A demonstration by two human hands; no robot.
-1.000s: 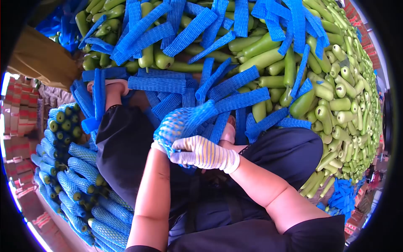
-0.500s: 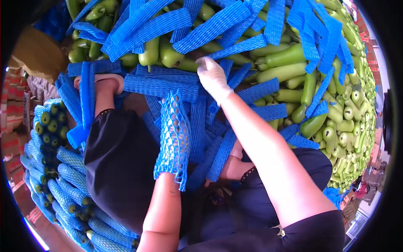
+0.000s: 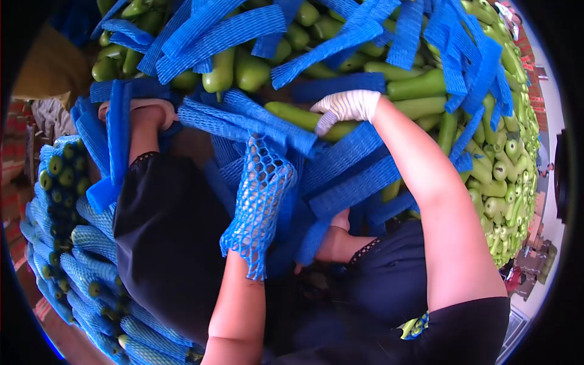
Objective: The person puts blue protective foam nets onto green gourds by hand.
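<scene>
My right hand [image 3: 347, 111], in a pale striped glove, has its fingers closed around a long green gourd [image 3: 285, 114] at the upper middle. Blue foam net sleeves [image 3: 356, 158] lie beneath and beside it. Over my left hand [image 3: 260, 188] and wrist a blue foam net [image 3: 249, 228] is stretched, its mesh spread open. The fingers of that hand are hidden inside the net, close to more folded blue sleeves [image 3: 243, 121].
Bare green gourds [image 3: 496, 182] are heaped along the top and right, with loose blue sleeves [image 3: 225, 36] on them. Netted gourds [image 3: 91, 267] are stacked at the left. My feet [image 3: 146, 121] are among the sleeves.
My right hand has moved right and slightly down and now grips a gourd, which has come out toward the middle. Sleeves around it have shifted. My left hand has turned slightly in the net.
</scene>
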